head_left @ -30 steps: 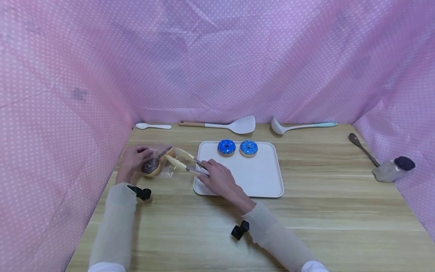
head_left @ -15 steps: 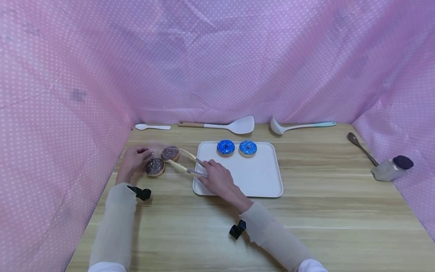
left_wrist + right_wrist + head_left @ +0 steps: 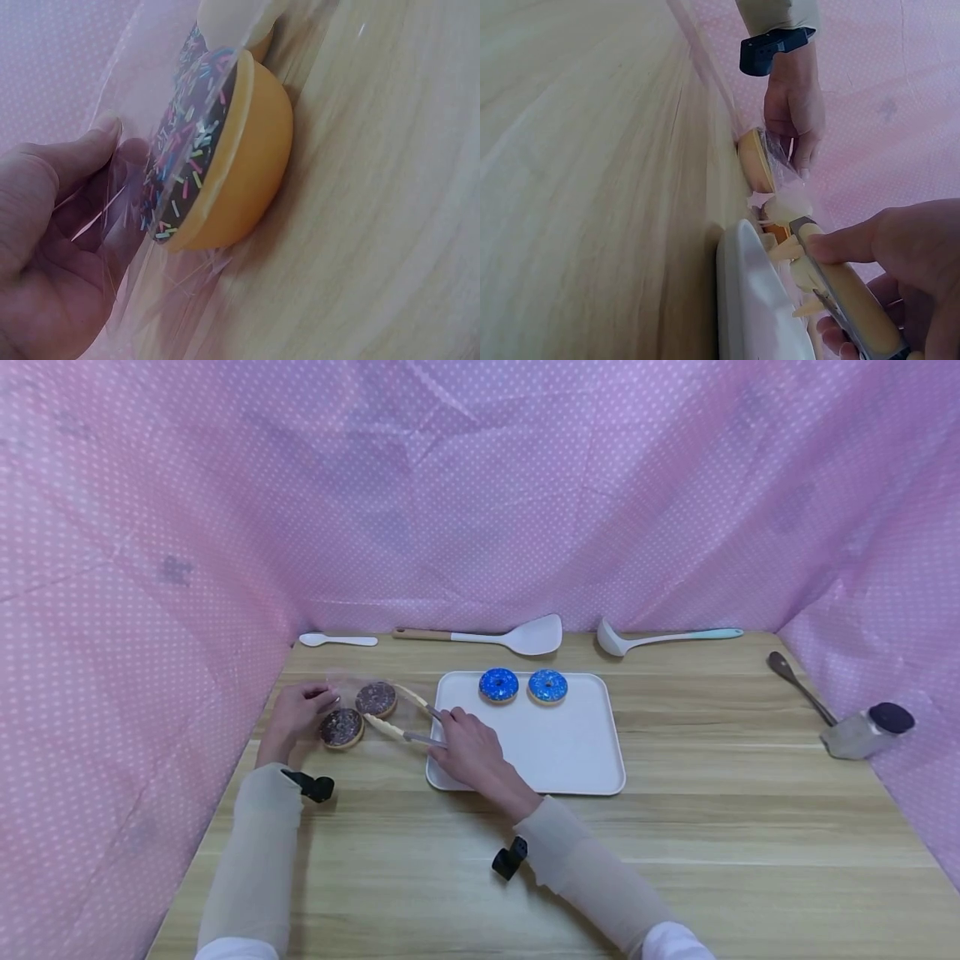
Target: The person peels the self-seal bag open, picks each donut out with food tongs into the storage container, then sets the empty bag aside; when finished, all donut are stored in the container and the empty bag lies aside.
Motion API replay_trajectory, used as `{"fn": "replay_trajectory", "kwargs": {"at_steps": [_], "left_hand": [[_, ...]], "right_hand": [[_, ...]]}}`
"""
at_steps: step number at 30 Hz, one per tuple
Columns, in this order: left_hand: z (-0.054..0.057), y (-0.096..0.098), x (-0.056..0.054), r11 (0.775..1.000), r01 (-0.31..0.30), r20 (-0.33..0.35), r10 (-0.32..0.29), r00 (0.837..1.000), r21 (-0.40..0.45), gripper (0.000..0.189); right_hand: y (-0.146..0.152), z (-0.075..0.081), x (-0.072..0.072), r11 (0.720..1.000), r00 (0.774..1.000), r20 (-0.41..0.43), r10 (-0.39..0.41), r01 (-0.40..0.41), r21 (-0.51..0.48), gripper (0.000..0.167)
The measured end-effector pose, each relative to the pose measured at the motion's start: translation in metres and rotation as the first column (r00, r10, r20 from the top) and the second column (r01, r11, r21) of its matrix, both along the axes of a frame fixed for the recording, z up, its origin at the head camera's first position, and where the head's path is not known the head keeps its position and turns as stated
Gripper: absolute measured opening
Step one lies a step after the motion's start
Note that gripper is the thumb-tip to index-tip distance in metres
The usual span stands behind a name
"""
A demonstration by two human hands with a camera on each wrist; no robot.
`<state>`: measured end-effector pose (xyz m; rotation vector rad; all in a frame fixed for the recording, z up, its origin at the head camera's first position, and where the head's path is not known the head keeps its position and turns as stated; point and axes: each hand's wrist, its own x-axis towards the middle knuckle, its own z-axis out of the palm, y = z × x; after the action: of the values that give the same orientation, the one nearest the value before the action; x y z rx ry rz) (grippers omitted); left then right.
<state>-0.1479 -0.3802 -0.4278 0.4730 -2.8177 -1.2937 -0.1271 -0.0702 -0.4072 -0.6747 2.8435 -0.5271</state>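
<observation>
My left hand [image 3: 297, 712] pinches the edge of a clear plastic bag [image 3: 127, 169] between thumb and fingers. Beside it lie two chocolate-iced doughnuts, the nearer one [image 3: 342, 728] dark with coloured sprinkles, the farther one [image 3: 376, 699] duller under the plastic. Whether both sit fully inside the bag I cannot tell. My right hand [image 3: 472, 750] grips tongs [image 3: 408, 735] with cream tips, which stand parted at the farther doughnut's right side. In the right wrist view, the right thumb [image 3: 855, 240] presses on the tongs' handle.
Under my right hand is a white tray [image 3: 555, 752] with two blue-iced doughnuts [image 3: 498, 685] at its far edge. Along the back lie a small white spoon [image 3: 337, 640], a turner [image 3: 536, 637] and a ladle [image 3: 615, 640]. A jar [image 3: 862, 735] and a dark spoon [image 3: 787, 672] lie at right.
The farther chocolate doughnut was tilted up at the tongs and now lies flat beside the other. My right hand has shifted slightly left with the tongs. The left hand stays in place.
</observation>
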Motion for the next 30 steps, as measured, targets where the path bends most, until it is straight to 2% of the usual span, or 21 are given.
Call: {"fn": "replay_trajectory", "kwargs": {"at_steps": [7, 14, 26, 30], "left_hand": [[-0.001, 0.0, 0.0, 0.999, -0.026, 0.001, 0.026, 1.0, -0.044, 0.037], [0.002, -0.001, 0.001, 0.999, -0.042, 0.025, 0.042, 0.999, -0.004, 0.037], [0.009, -0.005, 0.007, 1.0, -0.016, 0.029, 0.017, 0.999, -0.025, 0.046], [0.01, -0.004, 0.007, 0.999, -0.022, 0.02, 0.023, 1.0, -0.035, 0.047]], "right_hand": [[0.006, 0.003, 0.005, 1.0, 1.0, 0.003, 0.0, 0.0, -0.003, 0.051], [0.021, 0.012, 0.011, 0.999, 1.0, 0.001, 0.019, -0.019, -0.046, 0.055], [0.066, 0.014, 0.017, 0.995, 0.999, 0.008, 0.053, -0.053, -0.083, 0.056], [0.085, 0.014, 0.018, 0.994, 0.999, 0.0, 0.041, -0.041, -0.098, 0.058]]}}
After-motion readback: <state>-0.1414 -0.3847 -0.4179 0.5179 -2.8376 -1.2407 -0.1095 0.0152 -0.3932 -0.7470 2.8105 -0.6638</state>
